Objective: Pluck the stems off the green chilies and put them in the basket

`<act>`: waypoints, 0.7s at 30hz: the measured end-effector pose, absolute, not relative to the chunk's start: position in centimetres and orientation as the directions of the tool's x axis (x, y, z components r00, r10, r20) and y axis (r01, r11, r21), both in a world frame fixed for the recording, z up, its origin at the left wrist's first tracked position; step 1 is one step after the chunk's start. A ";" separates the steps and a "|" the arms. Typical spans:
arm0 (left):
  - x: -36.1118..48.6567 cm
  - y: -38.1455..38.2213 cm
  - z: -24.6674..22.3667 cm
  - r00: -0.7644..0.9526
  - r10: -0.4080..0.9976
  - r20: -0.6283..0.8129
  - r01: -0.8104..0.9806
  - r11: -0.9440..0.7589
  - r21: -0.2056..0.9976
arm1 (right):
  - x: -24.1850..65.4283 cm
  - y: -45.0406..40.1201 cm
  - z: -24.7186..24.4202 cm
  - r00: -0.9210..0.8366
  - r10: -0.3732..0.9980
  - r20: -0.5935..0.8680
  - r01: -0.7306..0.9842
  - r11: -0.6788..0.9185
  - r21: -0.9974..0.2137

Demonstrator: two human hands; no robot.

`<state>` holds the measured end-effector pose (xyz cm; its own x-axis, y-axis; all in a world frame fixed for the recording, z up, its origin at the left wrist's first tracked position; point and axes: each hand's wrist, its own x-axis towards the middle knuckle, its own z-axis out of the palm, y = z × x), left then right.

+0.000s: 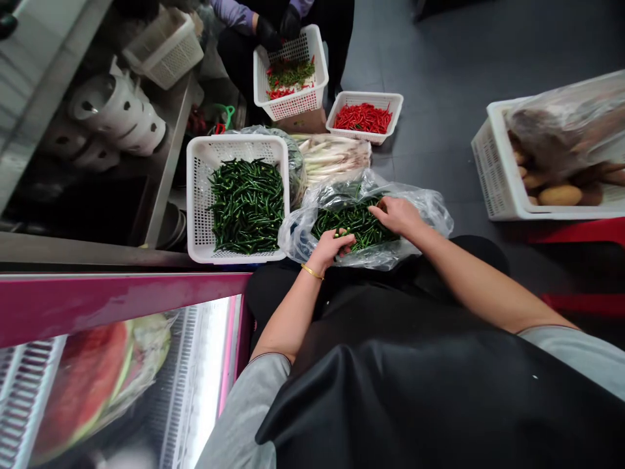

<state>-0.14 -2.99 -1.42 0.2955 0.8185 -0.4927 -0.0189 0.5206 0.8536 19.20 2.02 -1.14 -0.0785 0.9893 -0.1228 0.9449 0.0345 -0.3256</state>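
Left hand, partly curled, with a few green chillies held in its fingers. Right hand, fingers bent over the chillies in the open plastic bag; whether it grips any cannot be told. Beside the bag, a white basket of green chillies; beyond, red chillies in a smaller basket.

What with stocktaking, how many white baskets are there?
5: upper-left basket, basket at gloved hands, red-chilli basket, green-chilli basket, and rightmost basket. Others may be hidden.

Glossy dark-green chillies, bright-red chillies
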 end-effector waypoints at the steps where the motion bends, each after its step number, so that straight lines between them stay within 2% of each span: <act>1: -0.5 -3.0 -1.3 0.303 0.810 -0.502 -0.068 0.544 0.836 | 19.1 3.2 -1.4 -0.059 0.981 -0.187 0.967 0.010 -0.255; 3: -1.2 -2.9 -1.0 0.307 0.804 -0.509 -0.153 0.569 0.808 | 18.7 4.8 -1.6 -0.068 0.960 -0.271 0.987 0.026 -0.158; 5: -1.7 -2.7 -0.9 0.291 0.811 -0.508 -0.226 0.574 0.787 | 18.5 5.3 -1.5 -0.095 0.948 -0.303 0.990 0.058 -0.128; 9: -1.1 -2.7 -1.4 0.242 0.807 -0.538 -0.311 0.590 0.745 | 18.5 2.3 -0.9 -0.186 0.944 -0.273 0.964 0.121 -0.238; 13: 0.4 -2.8 -2.2 0.298 0.773 -0.560 -0.400 0.634 0.662 | 17.4 -2.6 -0.8 -0.398 0.896 -0.196 0.866 0.297 -0.403; 18: 0.1 -3.1 -2.8 0.416 0.702 -0.579 -0.362 0.711 0.602 | 16.4 -4.7 -1.7 -0.689 0.725 -0.013 0.671 0.630 -0.390; 21: -0.7 -3.1 -2.8 0.515 0.610 -0.602 -0.305 0.787 0.537 | 16.5 -4.1 -1.4 -0.819 0.574 -0.001 0.529 0.754 -0.390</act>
